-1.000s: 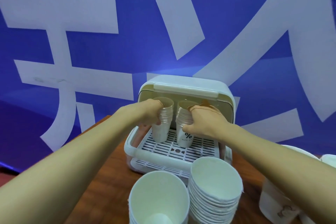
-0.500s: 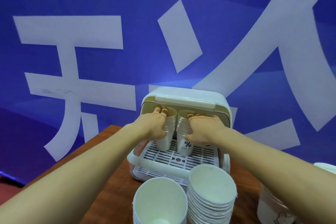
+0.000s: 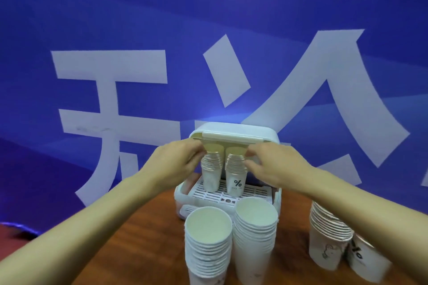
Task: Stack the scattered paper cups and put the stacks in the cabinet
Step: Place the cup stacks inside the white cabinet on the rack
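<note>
Two short stacks of paper cups stand upright side by side on the slotted white tray inside the cabinet point(image 3: 271, 136), a white box with its lid raised. My left hand point(image 3: 178, 164) holds the top of the left stack point(image 3: 210, 178) from its left side. My right hand point(image 3: 273, 164) pinches the rim of the right stack point(image 3: 235, 180), which bears a "%" mark, between fingers and thumb. The cup mouths sit just under the lid's front bar point(image 3: 231, 141).
Two tall stacks of white cups point(image 3: 208, 238) point(image 3: 254, 233) stand on the brown table point(image 3: 143, 250) in front of the cabinet. Two more printed stacks point(image 3: 328, 238) point(image 3: 368, 259) stand at the right. A blue wall with large white characters lies behind.
The camera has tilted and pulled back. Both stacks now stand deeper under the lid, and my hands have slid up to the stacks' rims.
</note>
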{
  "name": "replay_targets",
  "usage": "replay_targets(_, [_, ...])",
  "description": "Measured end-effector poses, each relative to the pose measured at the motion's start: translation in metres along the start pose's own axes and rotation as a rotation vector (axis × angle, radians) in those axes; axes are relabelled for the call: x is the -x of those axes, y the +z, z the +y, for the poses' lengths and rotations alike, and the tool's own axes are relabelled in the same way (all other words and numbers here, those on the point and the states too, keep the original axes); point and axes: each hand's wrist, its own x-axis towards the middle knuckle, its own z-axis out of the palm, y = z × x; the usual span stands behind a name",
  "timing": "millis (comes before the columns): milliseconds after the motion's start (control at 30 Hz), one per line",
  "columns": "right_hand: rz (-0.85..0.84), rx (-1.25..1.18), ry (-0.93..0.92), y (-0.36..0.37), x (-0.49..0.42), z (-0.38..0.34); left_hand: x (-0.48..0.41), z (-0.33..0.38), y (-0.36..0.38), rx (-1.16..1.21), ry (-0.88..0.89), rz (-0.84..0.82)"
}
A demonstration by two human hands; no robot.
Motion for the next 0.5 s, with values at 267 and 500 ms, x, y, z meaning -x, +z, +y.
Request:
replay_targets(267, [0.029,-0.064,-0.185,-0.029,0.084,-0.027,0.101,0.051,-0.053,0.093,0.179,-0.045])
replay_targets(500, [-0.003,0.129,-0.22,-0.022,0.118,-0.052,0.123,0.08,-0.053,-0.174,0.239,-0.13])
